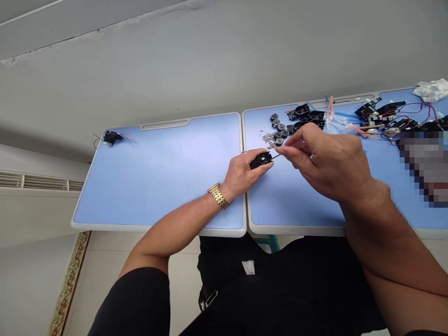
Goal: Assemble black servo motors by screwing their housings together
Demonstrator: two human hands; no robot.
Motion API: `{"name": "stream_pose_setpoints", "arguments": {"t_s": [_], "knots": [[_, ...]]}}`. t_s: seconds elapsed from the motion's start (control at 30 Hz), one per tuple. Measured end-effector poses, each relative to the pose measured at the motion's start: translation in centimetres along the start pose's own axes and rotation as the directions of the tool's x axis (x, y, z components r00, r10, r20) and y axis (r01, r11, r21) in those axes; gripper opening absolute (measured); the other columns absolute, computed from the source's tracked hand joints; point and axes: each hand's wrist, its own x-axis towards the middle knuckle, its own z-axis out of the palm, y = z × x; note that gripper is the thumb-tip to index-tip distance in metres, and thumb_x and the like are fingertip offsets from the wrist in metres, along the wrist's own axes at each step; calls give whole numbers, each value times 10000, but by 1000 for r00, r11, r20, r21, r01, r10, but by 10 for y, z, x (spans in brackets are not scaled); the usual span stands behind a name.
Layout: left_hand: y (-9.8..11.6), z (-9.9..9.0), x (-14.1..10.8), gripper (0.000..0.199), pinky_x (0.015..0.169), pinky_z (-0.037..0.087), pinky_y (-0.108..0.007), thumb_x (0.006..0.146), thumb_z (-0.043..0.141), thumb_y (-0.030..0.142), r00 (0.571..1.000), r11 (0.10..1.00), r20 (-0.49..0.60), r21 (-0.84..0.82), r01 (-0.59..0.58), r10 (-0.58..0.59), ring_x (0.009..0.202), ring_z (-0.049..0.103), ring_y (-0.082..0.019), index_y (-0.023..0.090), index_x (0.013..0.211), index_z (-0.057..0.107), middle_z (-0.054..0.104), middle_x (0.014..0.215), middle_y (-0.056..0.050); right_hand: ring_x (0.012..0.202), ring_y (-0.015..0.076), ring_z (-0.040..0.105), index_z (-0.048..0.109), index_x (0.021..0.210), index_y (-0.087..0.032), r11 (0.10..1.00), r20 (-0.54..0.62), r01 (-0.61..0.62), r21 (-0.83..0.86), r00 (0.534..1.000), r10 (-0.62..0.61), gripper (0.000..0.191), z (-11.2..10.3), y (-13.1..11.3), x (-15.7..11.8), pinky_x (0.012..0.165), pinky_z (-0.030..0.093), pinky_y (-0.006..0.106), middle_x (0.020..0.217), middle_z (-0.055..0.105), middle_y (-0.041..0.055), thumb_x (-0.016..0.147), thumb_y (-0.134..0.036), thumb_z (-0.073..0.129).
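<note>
My left hand [243,176] grips a round black plastic housing [261,160] at the table's middle seam. My right hand [324,161] pinches a thin screwdriver [285,151], and its tip reaches the housing's edge. Its handle is partly hidden by my fingers. Just beyond the tip lies a small heap of tiny metal screws [269,139]. Several round metal-and-black bearing-like parts [277,128] sit beside the heap, close to my right fingers. Further back are several black housings [304,113].
The blue folding table [157,186] has a white rim and a central seam. Wired black assemblies [381,116], blue-and-orange sticks, and a white cloth [432,90] lie at far right. A small black part [111,137] sits far left. A pixelated patch covers the right edge.
</note>
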Motion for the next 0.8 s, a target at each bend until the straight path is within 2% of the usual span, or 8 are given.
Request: {"name": "stream_pose_setpoints", "arguments": {"t_s": [0.17, 0.33, 0.47, 0.53, 0.57, 0.67, 0.7, 0.8], "knots": [[0, 0, -1, 321, 1099, 660, -441, 1021, 848, 357, 1000, 999, -16, 40, 21, -20, 1160, 835, -243, 240, 1316, 807, 873, 1287, -83, 714, 250, 767, 674, 1010, -276, 997, -12, -66, 35, 998, 66, 196, 3, -4, 0, 604, 465, 394, 821, 800, 23, 1125, -432, 645], [1, 0, -1, 324, 1060, 662, -418, 1033, 834, 368, 1000, 998, -25, 55, 13, -11, 1121, 833, -235, 215, 1316, 803, 876, 1257, -90, 737, 253, 774, 696, 1020, -281, 995, 12, -100, 30, 995, 100, 274, 5, -6, 0, 623, 493, 389, 852, 822, 39, 1139, -506, 595], [1, 1, 0, 324, 1026, 663, -404, 1030, 834, 373, 1000, 997, 3, 79, -8, 8, 1075, 825, -221, 217, 1312, 796, 876, 1235, -83, 693, 259, 766, 726, 982, -303, 994, 19, -107, 11, 994, 107, 257, -5, -7, 0, 609, 510, 404, 812, 817, 37, 1108, -508, 636], [2, 1, 0, 306, 997, 665, -389, 1029, 830, 382, 1000, 996, 20, 85, -19, 18, 1046, 822, -209, 227, 1290, 798, 876, 1209, -73, 681, 251, 768, 731, 937, -304, 993, -68, -111, 44, 991, 114, 217, -12, -7, 0, 613, 534, 408, 788, 807, 24, 1073, -471, 702], [2, 1, -1, 297, 984, 666, -380, 1029, 827, 386, 999, 996, 23, 80, -24, 22, 1032, 820, -203, 231, 1281, 799, 876, 1197, -69, 688, 249, 772, 738, 925, -302, 990, -164, -120, 78, 978, 132, 197, -16, -6, 0, 624, 550, 413, 792, 805, 22, 1057, -447, 726], [5, 0, -2, 312, 956, 668, -363, 1029, 822, 424, 998, 998, 28, 47, -49, 48, 1002, 817, -192, 236, 1276, 801, 875, 1166, -65, 718, 261, 772, 789, 952, -302, 968, -445, -141, 207, 868, 221, 138, -18, 3, 2, 675, 601, 455, 819, 790, 38, 1036, -402, 743], [5, 0, -3, 335, 955, 670, -362, 1030, 820, 450, 997, 997, 44, 36, -62, 61, 1003, 818, -192, 239, 1289, 800, 875, 1166, -66, 728, 265, 773, 797, 963, -298, 963, -478, -138, 231, 846, 236, 127, -16, 7, 3, 687, 612, 465, 825, 788, 48, 1035, -387, 743], [7, -2, -5, 413, 970, 679, -368, 1018, 830, 513, 979, 993, 169, -4, -115, 114, 1050, 833, -204, 257, 1340, 796, 876, 1219, -74, 755, 255, 777, 757, 960, -294, 959, -406, -153, 240, 881, 242, 134, -10, 18, 8, 717, 624, 453, 873, 811, 64, 1071, -342, 698]]}}
